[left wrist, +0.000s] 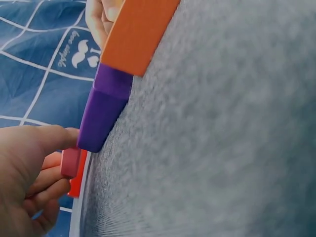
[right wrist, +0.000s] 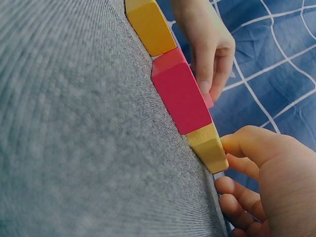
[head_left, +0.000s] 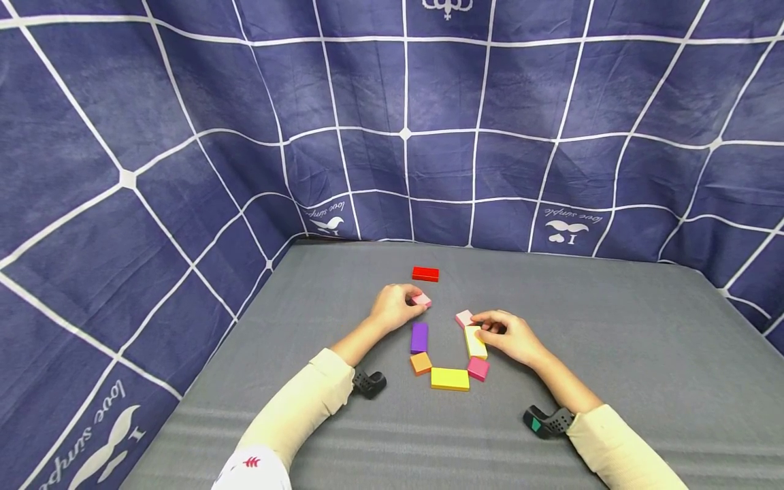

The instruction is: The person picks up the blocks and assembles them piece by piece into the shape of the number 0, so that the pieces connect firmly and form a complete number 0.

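Note:
My left hand (head_left: 395, 307) pinches a small light pink block (head_left: 422, 299) between thumb and fingers, just beyond a purple block (head_left: 419, 338). In the left wrist view, the pinched block shows partly behind the thumb. My right hand (head_left: 513, 337) is at the far end of a pale yellow block (head_left: 474, 344), its thumb on that block and its fingers bent around the far corner. The forefinger reaches the edge of another light pink block (head_left: 463, 318), set against the pale yellow one. In the right wrist view, the thumb touches the pale yellow block (right wrist: 208, 147).
A bright yellow block (head_left: 450, 379) lies at the near side, between an orange block (head_left: 420, 363) and a deep pink block (head_left: 478, 369). Farther back lies a red block (head_left: 425, 273). Grey cloth (head_left: 612, 327) covers the table, and a blue curtain (head_left: 441, 163) hangs behind it.

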Tool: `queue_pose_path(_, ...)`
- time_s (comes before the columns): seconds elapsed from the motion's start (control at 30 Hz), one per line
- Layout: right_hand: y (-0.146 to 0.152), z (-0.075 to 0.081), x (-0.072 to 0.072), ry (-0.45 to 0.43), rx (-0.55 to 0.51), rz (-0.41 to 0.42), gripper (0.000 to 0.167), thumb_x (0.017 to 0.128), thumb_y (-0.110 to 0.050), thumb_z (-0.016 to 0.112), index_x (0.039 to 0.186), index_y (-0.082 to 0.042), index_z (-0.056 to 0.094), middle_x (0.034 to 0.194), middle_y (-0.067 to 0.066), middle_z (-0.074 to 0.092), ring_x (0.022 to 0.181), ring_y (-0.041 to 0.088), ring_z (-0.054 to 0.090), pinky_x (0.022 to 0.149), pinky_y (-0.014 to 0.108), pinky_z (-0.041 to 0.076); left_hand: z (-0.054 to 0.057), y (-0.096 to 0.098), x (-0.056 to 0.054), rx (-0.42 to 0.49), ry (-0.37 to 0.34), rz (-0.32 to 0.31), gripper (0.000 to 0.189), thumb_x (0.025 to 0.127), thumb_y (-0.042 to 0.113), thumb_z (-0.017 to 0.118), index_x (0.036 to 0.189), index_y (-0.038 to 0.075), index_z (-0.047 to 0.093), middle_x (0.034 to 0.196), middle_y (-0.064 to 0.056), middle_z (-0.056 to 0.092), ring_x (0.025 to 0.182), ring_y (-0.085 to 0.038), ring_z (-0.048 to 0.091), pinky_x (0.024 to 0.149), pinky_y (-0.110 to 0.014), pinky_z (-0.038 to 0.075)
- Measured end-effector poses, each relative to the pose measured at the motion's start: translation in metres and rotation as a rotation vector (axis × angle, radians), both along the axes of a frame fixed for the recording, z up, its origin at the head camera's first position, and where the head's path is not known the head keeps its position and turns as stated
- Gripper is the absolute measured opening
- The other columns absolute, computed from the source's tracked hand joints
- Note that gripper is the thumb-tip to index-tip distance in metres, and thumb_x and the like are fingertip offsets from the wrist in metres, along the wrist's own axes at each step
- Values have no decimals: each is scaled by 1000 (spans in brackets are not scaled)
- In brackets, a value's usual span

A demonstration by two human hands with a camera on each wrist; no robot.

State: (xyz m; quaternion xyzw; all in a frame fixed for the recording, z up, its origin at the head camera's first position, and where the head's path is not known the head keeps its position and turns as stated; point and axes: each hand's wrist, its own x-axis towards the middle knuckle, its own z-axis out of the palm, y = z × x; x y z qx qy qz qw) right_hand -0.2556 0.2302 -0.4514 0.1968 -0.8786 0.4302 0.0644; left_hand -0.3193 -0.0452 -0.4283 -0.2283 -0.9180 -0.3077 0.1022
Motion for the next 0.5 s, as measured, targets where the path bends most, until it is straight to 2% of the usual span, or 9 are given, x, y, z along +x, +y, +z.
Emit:
queue_pose_path(0.3,-1,2,1,10,-7,-1,24,85,-12,73,108,-8,72,85,-1,61,74,10,54,65,24,43,-2,-2,4,41,-98,-106,29,82,19,78,107,5,73,96,-4,72,87,-16,64,79,-30,50)
queue_pose_path(0.5,-1,3,1,16,-2,0,23,85,-12,73,107,-8,72,85,-1,61,74,11,54,65,24,43,-3,-4,4,44,-111,-188,26,84,12,74,109,3,73,97,-6,72,89,-17,66,81,-29,50)
